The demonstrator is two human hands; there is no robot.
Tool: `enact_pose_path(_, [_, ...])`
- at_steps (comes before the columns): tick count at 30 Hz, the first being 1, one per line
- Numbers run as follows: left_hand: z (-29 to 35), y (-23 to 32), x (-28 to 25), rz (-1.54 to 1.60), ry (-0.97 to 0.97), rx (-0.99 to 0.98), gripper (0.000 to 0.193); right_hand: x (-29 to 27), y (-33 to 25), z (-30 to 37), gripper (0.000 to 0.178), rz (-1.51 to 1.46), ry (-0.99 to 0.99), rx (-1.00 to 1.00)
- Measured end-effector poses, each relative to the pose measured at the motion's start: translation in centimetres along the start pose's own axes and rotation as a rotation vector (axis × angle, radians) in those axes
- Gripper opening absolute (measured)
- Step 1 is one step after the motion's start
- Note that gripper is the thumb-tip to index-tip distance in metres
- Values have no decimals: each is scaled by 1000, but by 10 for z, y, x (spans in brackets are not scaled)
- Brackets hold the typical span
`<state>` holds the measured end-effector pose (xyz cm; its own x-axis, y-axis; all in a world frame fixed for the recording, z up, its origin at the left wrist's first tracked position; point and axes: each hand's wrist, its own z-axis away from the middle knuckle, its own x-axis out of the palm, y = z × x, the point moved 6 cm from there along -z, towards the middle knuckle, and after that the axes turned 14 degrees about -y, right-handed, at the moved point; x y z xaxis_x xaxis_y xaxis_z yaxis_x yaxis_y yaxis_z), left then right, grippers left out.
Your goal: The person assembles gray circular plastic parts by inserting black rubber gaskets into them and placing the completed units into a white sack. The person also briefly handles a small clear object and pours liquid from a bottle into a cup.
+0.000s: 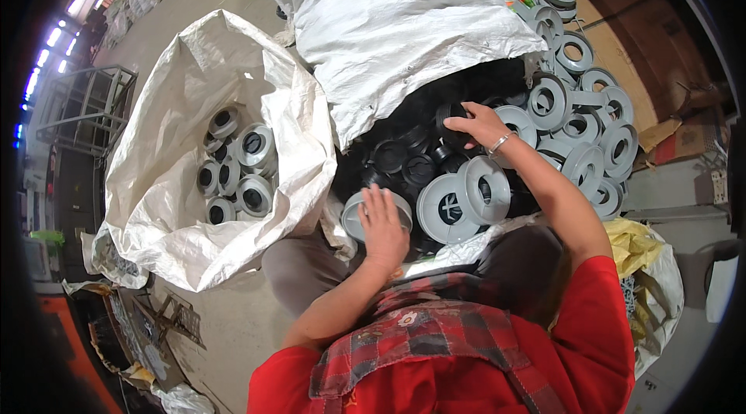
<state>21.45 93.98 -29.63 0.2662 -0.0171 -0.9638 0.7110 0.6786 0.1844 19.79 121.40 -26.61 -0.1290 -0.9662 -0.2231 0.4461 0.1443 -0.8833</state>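
Spilling from the big white woven sack (pixel 388 17) is a heap of black round plastic inserts (pixel 404 157), w/ grey plastic flanged rings (pixel 590 126) alongside; open white woven bag (pixel 163 220) at left holds assembled ones. Left hand (pixel 382 226) lies flat, fingers spread, on a grey ring (pixel 353 216). Right hand (pixel 478 125) pinches one black insert (pixel 449 115). Likely mid-pick; next calls for seating insert into ring.

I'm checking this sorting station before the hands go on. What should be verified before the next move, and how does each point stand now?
1. Left hand flat on a grey disc: ok.
2. Right hand on a black cap in the pile: ok; grip closed: cannot tell.
3. Open white sack at the left, mouth open, with room left: ok.
4. Grey rings by the right arm settled: cannot tell.
5. Right wrist bracelet clear of parts: ok.
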Motion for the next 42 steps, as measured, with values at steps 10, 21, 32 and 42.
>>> enact_pose_path(10, [19, -12, 69, 160, -204, -86, 86, 20, 2, 60, 57, -212, -45, -133])
enact_pose_path(21, [25, -7, -9, 1525, -171, -87, 37, 42, -28, 120, 79, 474, -6, -211])
enact_pose_path(32, [40, 5, -66, 1984, -404, 45, 40, 124, -53, 133, 79, 627, -222, -401])
enact_pose_path(42, [37, -12, -58, 2052, -717, 14, 50, 138, -78, 160, 72, 1095, -385, -860])
